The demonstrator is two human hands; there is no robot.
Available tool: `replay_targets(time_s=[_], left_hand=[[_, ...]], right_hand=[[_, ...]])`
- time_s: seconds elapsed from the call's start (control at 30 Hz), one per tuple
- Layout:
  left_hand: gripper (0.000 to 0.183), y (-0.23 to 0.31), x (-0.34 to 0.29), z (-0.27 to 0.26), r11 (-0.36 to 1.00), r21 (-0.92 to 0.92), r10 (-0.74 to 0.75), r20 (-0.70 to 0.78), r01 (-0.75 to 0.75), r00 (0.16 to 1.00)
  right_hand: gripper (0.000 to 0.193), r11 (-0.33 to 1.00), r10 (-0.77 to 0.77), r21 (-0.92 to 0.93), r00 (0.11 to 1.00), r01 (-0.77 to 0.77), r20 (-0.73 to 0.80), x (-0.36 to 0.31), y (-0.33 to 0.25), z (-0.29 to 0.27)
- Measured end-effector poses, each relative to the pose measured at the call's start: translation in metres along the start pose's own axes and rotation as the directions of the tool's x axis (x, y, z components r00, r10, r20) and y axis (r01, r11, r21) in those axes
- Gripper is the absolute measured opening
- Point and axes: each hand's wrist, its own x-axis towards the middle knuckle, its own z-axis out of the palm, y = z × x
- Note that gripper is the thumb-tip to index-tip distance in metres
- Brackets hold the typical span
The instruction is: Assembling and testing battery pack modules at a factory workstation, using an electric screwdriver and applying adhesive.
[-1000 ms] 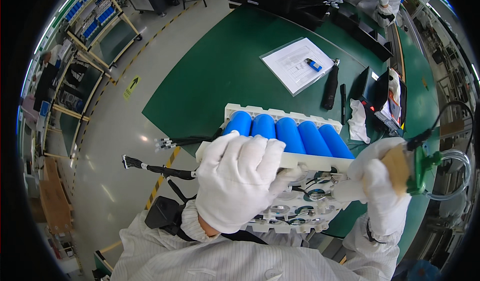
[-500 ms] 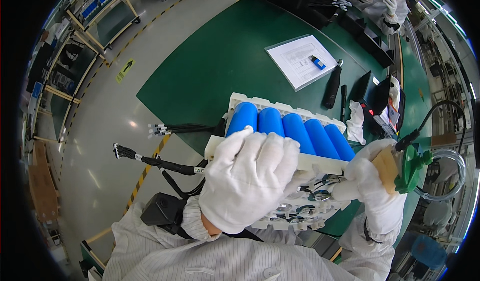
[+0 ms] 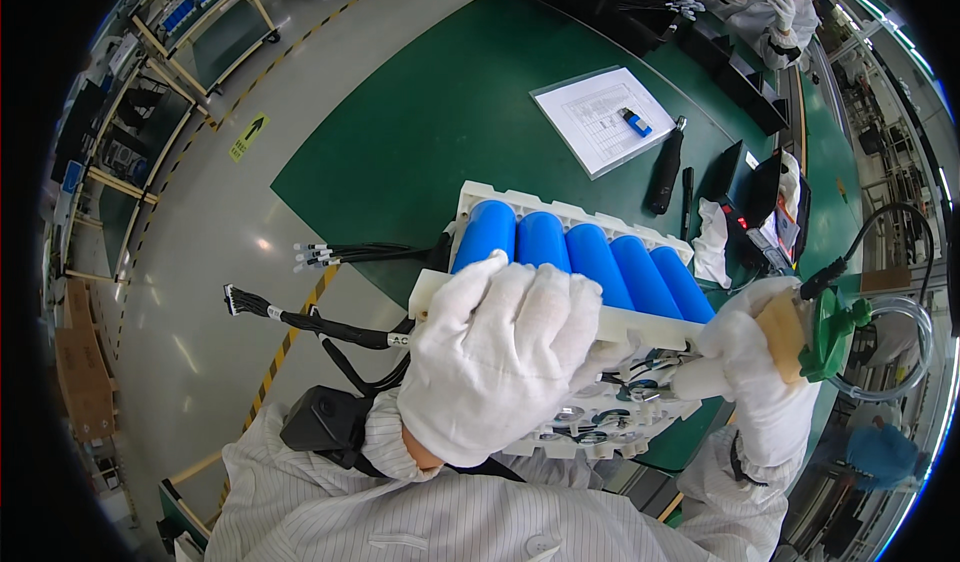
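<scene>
A battery pack of blue cylindrical cells (image 3: pixel 597 264) in white plastic holders (image 3: pixel 570 207) stands tilted in front of me, its terminal side turned toward my body. My left hand (image 3: pixel 500 347), in a white glove, lies closed over its near edge and grips it. Bundled black wires (image 3: pixel 345 334) with white connectors run off its left side. My right hand (image 3: pixel 760 382), also gloved, is closed around a dispensing syringe with a cream-coloured barrel (image 3: pixel 783 337) and a green cap (image 3: pixel 828 334). Its tip is by the pack's right terminals and thin wires; contact there is hard to make out.
On the green table (image 3: pixel 420 132) lie a paper sheet in a sleeve (image 3: pixel 590 142) with a small blue object (image 3: pixel 635 122), a black screwdriver (image 3: pixel 665 170) and a black box (image 3: pixel 735 177). A clear hose (image 3: pixel 922 347) hangs at the right. A co-worker (image 3: pixel 760 12) sits far right.
My right hand and the syringe have shifted slightly to the right. My left hand keeps its grip, and the pack has barely moved.
</scene>
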Motion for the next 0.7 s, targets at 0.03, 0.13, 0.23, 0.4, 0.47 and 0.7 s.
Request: replay_targets(time_s=[0.03, 0.13, 0.23, 0.4, 0.47, 0.7], left_hand=[[0.042, 0.000, 0.000, 0.000, 1.000, 0.003, 0.003, -0.002, -0.003, 1.000], [0.042, -0.001, 0.000, -0.001, 1.000, 0.016, -0.008, 0.009, 0.008, 1.000], [0.041, -0.001, 0.000, -0.001, 1.000, 0.003, 0.012, -0.043, -0.012, 0.999], [0.040, 0.000, 0.004, 0.002, 1.000, 0.014, 0.027, -0.007, -0.027, 1.000], [0.041, 0.000, 0.004, 0.000, 1.000, 0.016, 0.025, 0.017, -0.026, 1.000], [0.043, -0.002, 0.004, 0.002, 0.999, 0.019, 0.044, -0.021, -0.044, 0.999]], right_hand=[[0.013, 1.000, 0.001, 0.001, 1.000, -0.001, 0.000, 0.000, 0.002, -0.002], [0.019, 0.988, -0.135, 0.084, 0.990, 0.132, 0.039, -0.001, 0.007, -0.006], [0.030, 0.934, -0.072, 0.355, 0.994, 0.039, 0.080, -0.014, 0.012, -0.014], [0.035, 0.636, -0.160, 0.651, 0.895, 0.416, -0.416, -0.036, 0.070, -0.010], [0.034, 0.597, -0.151, 0.692, 0.904, 0.407, -0.401, -0.047, 0.082, -0.003], [0.028, 0.715, -0.142, 0.629, 0.944, 0.306, -0.298, -0.061, 0.092, 0.019]])
